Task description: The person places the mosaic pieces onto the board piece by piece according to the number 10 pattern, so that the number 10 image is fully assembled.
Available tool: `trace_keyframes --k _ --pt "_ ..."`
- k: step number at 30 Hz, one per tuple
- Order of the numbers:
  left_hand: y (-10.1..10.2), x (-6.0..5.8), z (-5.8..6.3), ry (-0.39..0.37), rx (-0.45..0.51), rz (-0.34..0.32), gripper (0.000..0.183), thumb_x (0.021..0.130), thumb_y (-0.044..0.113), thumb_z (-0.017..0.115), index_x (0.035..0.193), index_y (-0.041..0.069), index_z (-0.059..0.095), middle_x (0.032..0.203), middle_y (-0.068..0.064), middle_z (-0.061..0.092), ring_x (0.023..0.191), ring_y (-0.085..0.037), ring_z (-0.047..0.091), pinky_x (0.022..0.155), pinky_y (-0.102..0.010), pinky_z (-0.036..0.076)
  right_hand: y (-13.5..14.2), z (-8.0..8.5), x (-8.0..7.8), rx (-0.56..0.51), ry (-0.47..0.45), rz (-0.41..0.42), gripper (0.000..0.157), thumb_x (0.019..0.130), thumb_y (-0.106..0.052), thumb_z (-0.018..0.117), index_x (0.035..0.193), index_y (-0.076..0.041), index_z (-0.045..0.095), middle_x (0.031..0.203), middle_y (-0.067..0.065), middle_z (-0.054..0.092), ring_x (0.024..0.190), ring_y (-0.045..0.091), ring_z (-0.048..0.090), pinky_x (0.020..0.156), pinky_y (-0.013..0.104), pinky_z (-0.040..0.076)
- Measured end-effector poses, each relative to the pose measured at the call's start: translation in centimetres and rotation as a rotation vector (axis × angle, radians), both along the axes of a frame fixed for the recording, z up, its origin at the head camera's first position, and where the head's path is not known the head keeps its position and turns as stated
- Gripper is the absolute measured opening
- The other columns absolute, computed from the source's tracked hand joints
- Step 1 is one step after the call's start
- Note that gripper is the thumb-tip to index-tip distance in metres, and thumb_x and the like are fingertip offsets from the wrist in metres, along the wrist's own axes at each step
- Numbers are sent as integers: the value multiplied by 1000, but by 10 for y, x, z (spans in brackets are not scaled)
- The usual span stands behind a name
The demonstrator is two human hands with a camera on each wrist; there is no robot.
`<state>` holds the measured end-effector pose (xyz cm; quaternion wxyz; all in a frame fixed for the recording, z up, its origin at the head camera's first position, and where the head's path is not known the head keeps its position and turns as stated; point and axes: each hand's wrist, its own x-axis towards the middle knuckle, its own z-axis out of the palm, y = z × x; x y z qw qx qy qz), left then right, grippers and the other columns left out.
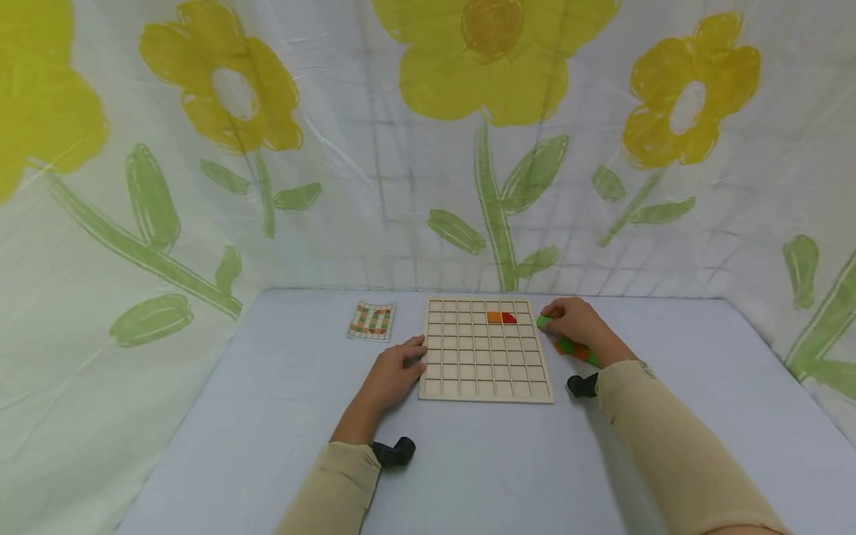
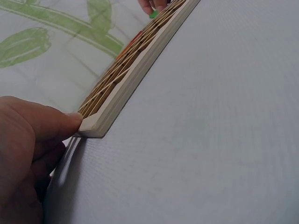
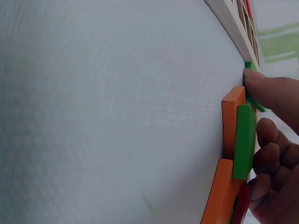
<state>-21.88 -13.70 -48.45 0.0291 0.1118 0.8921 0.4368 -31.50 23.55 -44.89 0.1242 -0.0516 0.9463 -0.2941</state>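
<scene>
- Head view: one grid board bearing one orange tile and one red tile; one patterned card to its left.
- Right hand: pinches one green piece just beside the board's right edge.
- Left hand: relaxed, grasping nothing, thumb touching the board's left edge.
- Loose pieces: partly hidden by right hand; total uncertain.
- Right wrist view: distinguishes at least two orange, one green, one red among them.
</scene>
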Motion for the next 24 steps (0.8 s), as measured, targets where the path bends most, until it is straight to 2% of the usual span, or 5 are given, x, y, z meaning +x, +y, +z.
trace_keyframes --k 5,10,12,17,24 --pt "0 0 1 0 0 -2 37 96 18 63 131 6 63 151 2 47 143 -23 39 119 -45 32 0 1 0 -26 7 -2 32 87 -25 74 111 -8 62 113 16 63 95 27 58 79 36 49" --pt "0 0 1 -5 -2 -6 37 97 18 63 131 5 63 151 1 47 143 -24 39 119 -45 32 -2 3 4 -54 29 -4 44 92 -21 67 133 -10 57 110 21 61 81 27 58 68 33 49" --pt "0 0 1 -10 -2 -6 37 97 18 63 131 6 63 151 2 47 143 -23 39 119 -45 32 -4 3 6 -57 51 3 46 93 -21 64 137 -11 56 111 21 62 80 25 58 66 32 49" --pt "0 0 1 -11 2 1 36 96 18 63 131 6 63 151 2 47 143 -23 39 119 -45 32 -13 3 10 -100 81 29 36 91 -24 69 126 -12 66 117 18 64 97 27 59 78 36 51" --pt "1 0 2 -16 7 5 35 96 17 63 130 6 64 151 2 47 143 -24 39 119 -46 31 -30 2 12 -163 76 29 30 88 -25 74 115 -13 70 112 13 65 98 26 56 82 37 50"
